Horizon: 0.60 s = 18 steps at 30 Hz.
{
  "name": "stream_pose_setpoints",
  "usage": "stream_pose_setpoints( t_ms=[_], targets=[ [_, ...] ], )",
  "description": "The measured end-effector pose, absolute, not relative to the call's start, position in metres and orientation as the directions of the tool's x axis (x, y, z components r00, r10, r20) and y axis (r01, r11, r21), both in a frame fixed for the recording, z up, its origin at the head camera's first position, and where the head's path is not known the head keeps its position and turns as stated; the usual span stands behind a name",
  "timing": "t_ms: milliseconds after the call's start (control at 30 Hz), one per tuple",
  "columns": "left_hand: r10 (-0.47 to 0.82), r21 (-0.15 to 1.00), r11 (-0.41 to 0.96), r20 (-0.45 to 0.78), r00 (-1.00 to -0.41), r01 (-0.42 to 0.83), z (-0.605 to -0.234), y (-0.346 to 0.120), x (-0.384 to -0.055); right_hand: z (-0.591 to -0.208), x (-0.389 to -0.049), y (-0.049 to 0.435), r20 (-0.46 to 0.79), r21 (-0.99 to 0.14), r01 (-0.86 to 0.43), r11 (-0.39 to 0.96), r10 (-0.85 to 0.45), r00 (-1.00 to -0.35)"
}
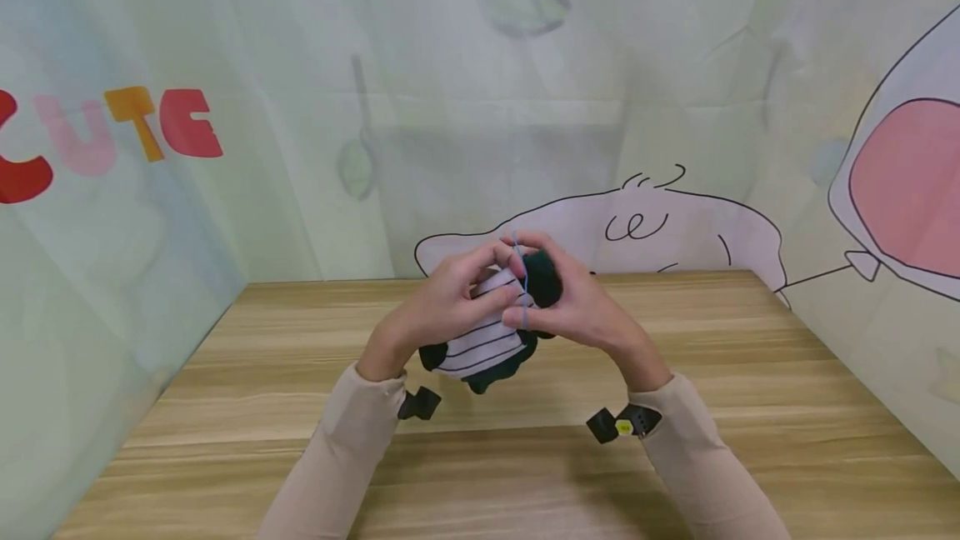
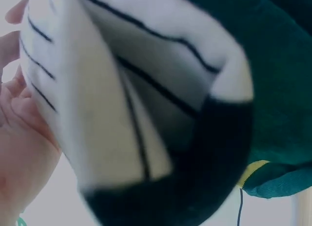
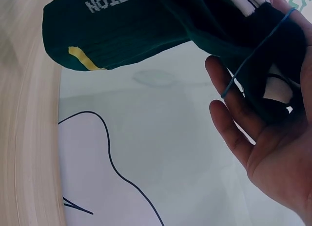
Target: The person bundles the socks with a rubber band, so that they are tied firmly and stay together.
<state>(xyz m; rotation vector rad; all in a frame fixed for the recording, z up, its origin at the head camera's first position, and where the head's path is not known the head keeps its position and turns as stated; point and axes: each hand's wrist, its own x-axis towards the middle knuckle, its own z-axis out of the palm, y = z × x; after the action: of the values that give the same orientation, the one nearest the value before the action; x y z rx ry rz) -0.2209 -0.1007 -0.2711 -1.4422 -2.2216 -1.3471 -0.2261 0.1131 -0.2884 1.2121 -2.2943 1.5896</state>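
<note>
A bundle of socks [image 1: 483, 348], dark green and white with thin black stripes, is held above the table between both hands. My left hand [image 1: 450, 298] grips its striped part with thumb and fingers. Around the dark end curve the fingers and thumb of my right hand [image 1: 592, 311], with a thin blue rubber band [image 1: 526, 282] stretched across them. The right wrist view shows the band [image 3: 258, 48] passing over the dark fabric, and a green sock [image 3: 122, 36] with pale lettering and a yellow mark hangs out to the side. In the left wrist view, a striped fold [image 2: 112, 114] gapes toward the camera.
Beneath the hands is a wood-grain table [image 1: 300, 407]. A pale printed curtain [image 1: 450, 132] hangs behind it and along both sides. Small black devices are strapped to the left wrist [image 1: 420, 403] and the right wrist [image 1: 622, 423].
</note>
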Motion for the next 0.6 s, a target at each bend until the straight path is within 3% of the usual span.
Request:
stream_pose_setpoints(
  t_ms=[167,600],
  targets=[
    [0.63,0.576,0.148,0.572,-0.525,0.804,-0.271,-0.102,-0.2211,-0.2904,-0.226,0.1119,0.489,-0.748,-0.655,0.103,-0.58,-0.651],
    [0.577,0.566,0.215,0.584,-0.571,0.796,-0.2701,-0.1005,-0.2202,-0.291,-0.2268,0.1111,0.482,-0.749,-0.652,0.119,-0.578,-0.659]
  ],
)
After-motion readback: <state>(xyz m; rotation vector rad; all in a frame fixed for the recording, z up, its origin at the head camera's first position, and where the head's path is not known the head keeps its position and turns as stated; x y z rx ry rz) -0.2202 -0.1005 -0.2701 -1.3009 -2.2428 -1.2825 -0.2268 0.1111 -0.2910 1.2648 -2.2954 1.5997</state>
